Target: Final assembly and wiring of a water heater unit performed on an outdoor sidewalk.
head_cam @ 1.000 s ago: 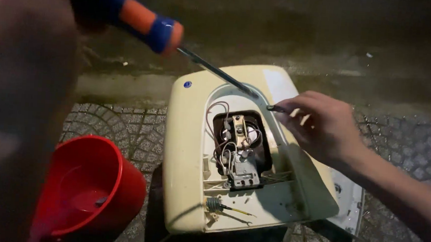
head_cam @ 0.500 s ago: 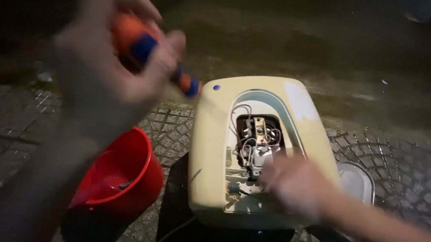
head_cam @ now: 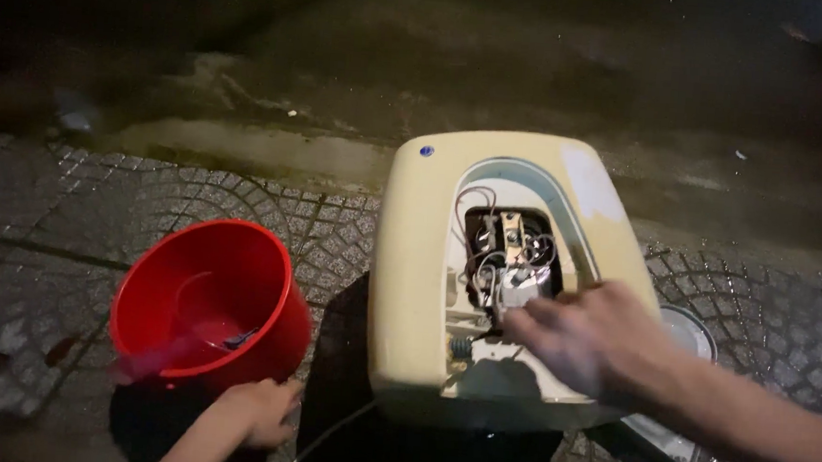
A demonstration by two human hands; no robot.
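Left hand (head_cam: 262, 412): now lying low at the near left, beside the red bucket (head_cam: 200, 296); the screwdriver it was raising a moment ago is gone from it; fingers curling loosely, gripping nothing visible.
Right hand (head_cam: 587, 339): reaching in from the right, blurred, fingers spreading over the wiring block (head_cam: 509, 256); no grip can be made out.
Water heater (head_cam: 509, 266): lying open-faced on the paved floor (head_cam: 70, 210), centre.
Meaning: tool work appears to be pausing; hand work on the wiring is taking over.
White lid (head_cam: 694, 339): lying at the heater's right.
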